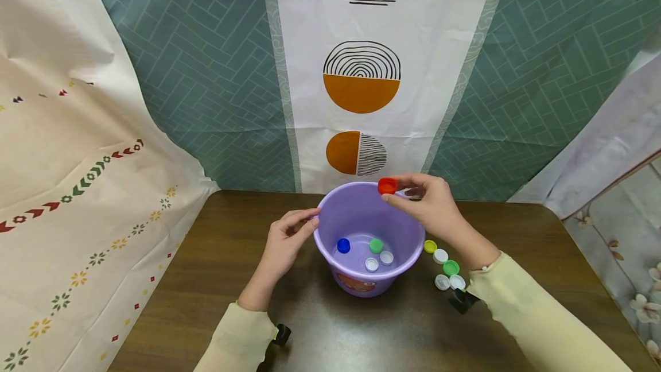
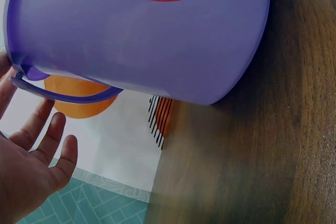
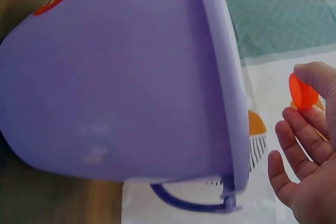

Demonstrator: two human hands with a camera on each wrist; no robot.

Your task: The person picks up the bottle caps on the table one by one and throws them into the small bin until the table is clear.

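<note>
A purple bucket (image 1: 356, 209) stands upright on the table. My left hand (image 1: 281, 245) pinches its left rim between thumb and fingers; the bucket's handle (image 2: 79, 99) hangs by those fingers in the left wrist view. Above the far right part of the rim, my right hand (image 1: 436, 205) holds a red bottle cap (image 1: 387, 186) between thumb and fingertips. On the bucket's floor lie a blue cap (image 1: 343, 245), a green cap (image 1: 376, 245) and two white caps, one white cap (image 1: 372, 264) nearer the front.
Right of the bucket, several caps lie on the brown table (image 1: 206, 303): a yellow cap (image 1: 430, 246), a green cap (image 1: 451, 268) and white ones, among them a white cap (image 1: 442, 282). A patterned curtain (image 1: 206, 73) hangs behind the table.
</note>
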